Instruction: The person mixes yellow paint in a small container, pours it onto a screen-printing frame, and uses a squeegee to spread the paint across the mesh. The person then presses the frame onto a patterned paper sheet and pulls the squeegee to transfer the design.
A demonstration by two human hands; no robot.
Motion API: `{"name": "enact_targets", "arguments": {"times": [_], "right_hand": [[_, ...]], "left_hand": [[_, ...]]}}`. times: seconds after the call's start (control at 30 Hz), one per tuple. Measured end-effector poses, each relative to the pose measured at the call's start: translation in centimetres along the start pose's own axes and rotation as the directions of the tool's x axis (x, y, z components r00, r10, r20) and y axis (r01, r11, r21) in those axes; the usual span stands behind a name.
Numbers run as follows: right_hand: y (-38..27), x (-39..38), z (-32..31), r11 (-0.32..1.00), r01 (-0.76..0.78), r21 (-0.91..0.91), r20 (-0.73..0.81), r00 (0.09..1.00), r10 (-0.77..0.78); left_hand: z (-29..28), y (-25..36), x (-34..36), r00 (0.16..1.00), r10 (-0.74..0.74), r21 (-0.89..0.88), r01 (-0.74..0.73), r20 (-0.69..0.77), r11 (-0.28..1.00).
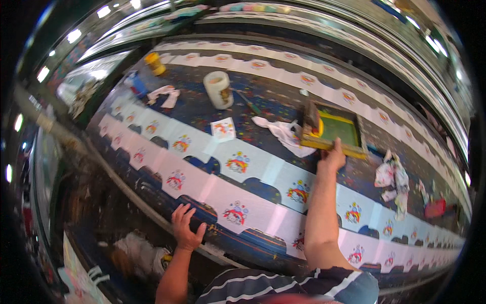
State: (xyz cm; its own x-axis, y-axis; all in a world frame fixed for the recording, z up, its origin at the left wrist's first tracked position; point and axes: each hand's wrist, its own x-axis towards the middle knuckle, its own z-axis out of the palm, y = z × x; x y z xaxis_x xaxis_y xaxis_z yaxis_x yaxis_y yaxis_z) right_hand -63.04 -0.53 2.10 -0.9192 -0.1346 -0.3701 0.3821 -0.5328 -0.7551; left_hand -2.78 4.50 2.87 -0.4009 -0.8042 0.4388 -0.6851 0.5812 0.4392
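My right hand (332, 154) grips the near edge of a wooden screen-printing frame (341, 126) with green mesh, yellow ink and a block resting at its left side. The frame is over the dark, paint-spattered table (258, 187), beside a crumpled white cloth (286, 134). My left hand (187, 228) is at the table's near edge, fingers spread, just below a row of pink fabric pieces (253, 223) printed with small colourful motifs. A pale blue row (268, 177) with similar prints lies above it, partly hidden by my right forearm.
A white tub (217, 88), yellow container (155, 63), blue container (135, 83) and stick (250, 104) stand or lie farther back. Stained rags (397, 180) and a red container (435, 207) are at right. More printed rows (307, 79) run behind; a metal rail (116, 177) follows the near edge.
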Motion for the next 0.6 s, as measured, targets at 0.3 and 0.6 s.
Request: {"name": "enact_targets", "arguments": {"times": [0.3, 0.6], "right_hand": [[-4.8, -2.5, -1.4, 0.985, 0.171, -0.023, 0.063, 0.984, -0.169], [-14.6, -13.8, -6.6, 0.957, 0.227, 0.180, 0.432, 0.856, -0.284]], "left_hand": [[-0.1, -0.4, 0.1, 1.000, 0.029, -0.035, -0.029, 0.005, 0.999], [-0.2, -0.6, 0.0, 0.994, 0.088, -0.139, -0.095, -0.058, 0.986]]}}
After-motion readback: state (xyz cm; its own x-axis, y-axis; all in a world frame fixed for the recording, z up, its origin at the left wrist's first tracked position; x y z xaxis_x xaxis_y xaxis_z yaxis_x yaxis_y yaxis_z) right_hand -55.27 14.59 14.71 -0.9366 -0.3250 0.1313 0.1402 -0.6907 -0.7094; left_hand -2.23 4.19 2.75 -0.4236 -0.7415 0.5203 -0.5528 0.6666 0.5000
